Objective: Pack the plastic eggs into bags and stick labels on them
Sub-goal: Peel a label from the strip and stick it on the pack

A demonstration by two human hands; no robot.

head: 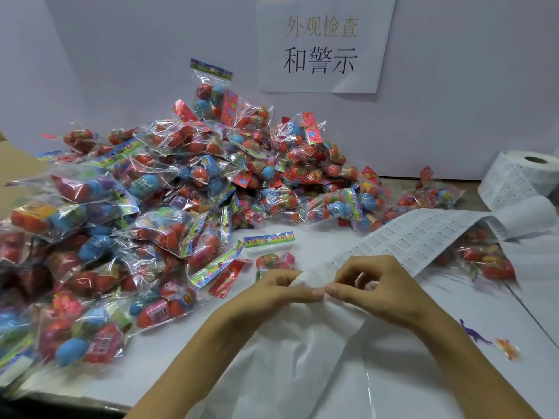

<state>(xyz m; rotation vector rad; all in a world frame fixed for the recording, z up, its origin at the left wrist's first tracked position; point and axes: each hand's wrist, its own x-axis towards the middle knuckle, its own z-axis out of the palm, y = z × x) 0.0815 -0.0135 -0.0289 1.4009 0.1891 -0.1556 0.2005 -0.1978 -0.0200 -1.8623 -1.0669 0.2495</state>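
Observation:
A white label strip (405, 237) runs from a label roll (523, 173) at the right down to my hands at the table's middle. My left hand (281, 287) and my right hand (372, 282) meet thumb to thumb and pinch the strip's near end, whose bare backing paper (302, 352) hangs toward me. Just behind my left hand lies one bag of plastic eggs (273, 258) with a colourful header card. A big heap of bagged eggs (157, 189) covers the left and back of the table.
A few more bagged eggs (484, 261) lie under the strip at the right. A small purple toy dinosaur (473, 332) and an orange toy (508, 347) sit at the near right. A paper sign (323, 43) hangs on the white back wall.

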